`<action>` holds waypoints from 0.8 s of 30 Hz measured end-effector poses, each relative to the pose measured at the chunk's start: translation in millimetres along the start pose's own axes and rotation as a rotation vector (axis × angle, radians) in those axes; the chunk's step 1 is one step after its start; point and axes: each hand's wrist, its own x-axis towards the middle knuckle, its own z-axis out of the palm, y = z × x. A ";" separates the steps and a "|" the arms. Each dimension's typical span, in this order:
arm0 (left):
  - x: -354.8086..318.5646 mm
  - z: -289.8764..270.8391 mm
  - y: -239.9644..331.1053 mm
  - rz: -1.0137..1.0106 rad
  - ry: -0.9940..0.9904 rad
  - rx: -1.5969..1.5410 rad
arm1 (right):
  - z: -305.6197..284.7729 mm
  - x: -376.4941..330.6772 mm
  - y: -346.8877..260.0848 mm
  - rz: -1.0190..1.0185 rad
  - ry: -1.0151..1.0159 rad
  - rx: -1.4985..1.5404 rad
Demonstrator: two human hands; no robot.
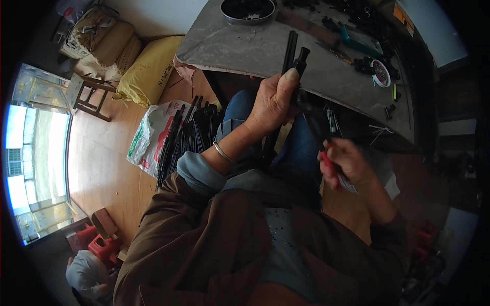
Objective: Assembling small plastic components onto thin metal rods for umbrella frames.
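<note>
Above my lap, near the table's front edge, my left hand (275, 99) is closed round black rods (290, 51). The thumb presses on a shorter black tube with a flared, knob-like end (303, 55). Lower and to the right, my right hand (347, 160) grips pliers with red handles (327, 162). Their dark jaws reach up to just below my left hand, beside the rods. Whether the jaws touch or pinch a part is too blurred to tell. The rods' lower part runs down between my knees, partly hidden by the left hand and wrist.
A grey table (219, 43) carries a round pan (248, 19) of black parts, a small white bowl (380, 74) and a green tray (357, 42). Many black rods (196, 130) lie on a sack at my left. Beyond are a yellow sack (150, 69), a wooden stool (92, 97) and red stools (105, 249) near another person.
</note>
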 end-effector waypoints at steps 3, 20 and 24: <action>4.2 -0.3 -5.4 0.022 -0.029 -0.021 | -1.6 9.0 15.9 0.013 -0.373 0.564; -5.0 -6.8 -7.6 0.092 -0.014 -0.004 | 8.2 9.3 -29.9 -0.023 0.090 -0.696; -5.8 -4.1 -0.5 0.075 -0.017 -0.031 | 25.0 1.9 -24.9 -0.050 0.265 -0.809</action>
